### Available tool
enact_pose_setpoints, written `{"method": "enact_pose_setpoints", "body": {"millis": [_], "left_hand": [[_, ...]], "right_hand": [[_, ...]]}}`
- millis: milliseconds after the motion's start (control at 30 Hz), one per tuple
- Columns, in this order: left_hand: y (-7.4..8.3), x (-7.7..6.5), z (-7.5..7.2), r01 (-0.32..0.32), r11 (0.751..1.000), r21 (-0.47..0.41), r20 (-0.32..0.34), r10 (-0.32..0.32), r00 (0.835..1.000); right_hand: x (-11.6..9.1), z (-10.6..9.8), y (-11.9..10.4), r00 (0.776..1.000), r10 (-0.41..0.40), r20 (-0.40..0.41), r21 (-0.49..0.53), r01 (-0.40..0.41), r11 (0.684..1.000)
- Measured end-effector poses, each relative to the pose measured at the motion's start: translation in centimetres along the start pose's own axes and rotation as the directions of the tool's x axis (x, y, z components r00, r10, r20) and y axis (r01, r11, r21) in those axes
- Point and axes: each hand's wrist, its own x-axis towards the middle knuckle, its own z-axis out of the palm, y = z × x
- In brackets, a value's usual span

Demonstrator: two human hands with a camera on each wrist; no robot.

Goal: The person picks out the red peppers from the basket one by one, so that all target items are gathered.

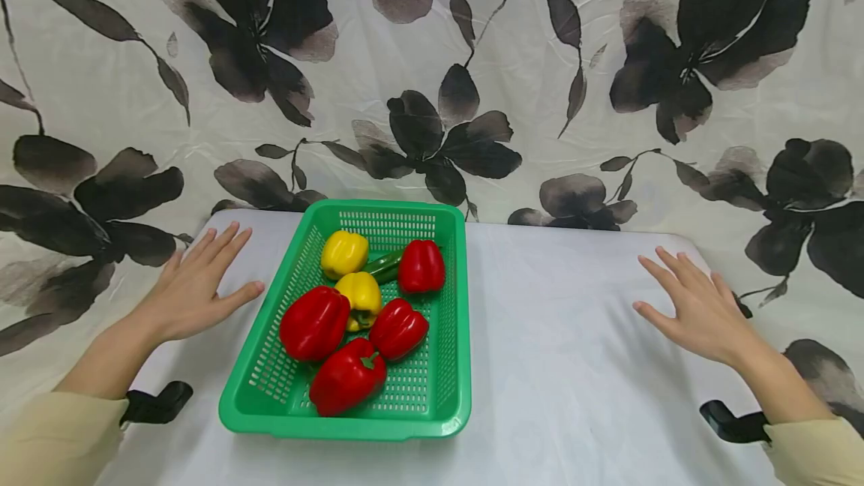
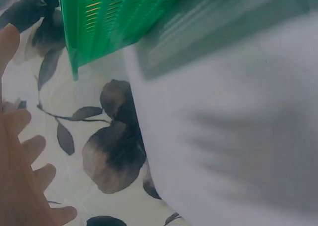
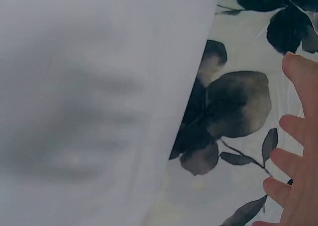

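Note:
A green plastic basket (image 1: 455,396) with slotted walls stands on the white table, left of centre in the head view. Inside it lie several red bell peppers (image 1: 347,377), two yellow bell peppers (image 1: 345,253) and a long green vegetable (image 1: 385,267), partly hidden behind a red one. My left hand (image 1: 196,287) hovers just left of the basket, fingers spread and holding nothing. Far to the right, my right hand (image 1: 695,310) is held over the table's right side, its fingers straight and apart, with nothing in it. Both hands cast soft shadows on the tabletop.
The white table (image 1: 553,351) has rounded far corners. Behind it hangs a pale cloth (image 1: 513,96) printed with dark flowers, which also shows past both sides of the table. A black wrist strap mount (image 1: 158,403) sticks out from the left sleeve, another (image 1: 732,422) from the right.

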Motion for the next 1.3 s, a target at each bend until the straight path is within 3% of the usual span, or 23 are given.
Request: {"method": "enact_pose_setpoints", "body": {"millis": [300,533,833,1000,1300], "left_hand": [[-0.2,0.0,0.1,0.002,0.998,-0.063,-0.042,-0.004,0.999],[-0.2,0.0,0.1,-0.02,0.994,-0.103,-0.085,0.012,0.996],[-0.2,0.0,0.2,-0.024,0.987,-0.157,-0.1,0.009,0.995],[-0.3,0.0,0.3,-0.023,0.977,-0.212,-0.081,0.006,0.997],[-0.1,0.1,0.4,0.063,0.96,-0.271,0.008,-0.064,0.998]], "right_hand": [[0.6,-0.1,-1.4,0.998,-0.056,-0.021,0.006,0.056,0.998],[1.1,-0.2,-2.4,0.988,-0.128,-0.082,0.012,0.129,0.992],[1.4,-0.1,-3.9,0.982,-0.162,-0.102,0.039,0.166,0.985],[1.7,-0.2,-4.5,0.981,-0.163,-0.11,0.105,0.175,0.979],[2.0,0.3,-5.8,0.972,-0.152,-0.18,0.172,0.183,0.968]]}}
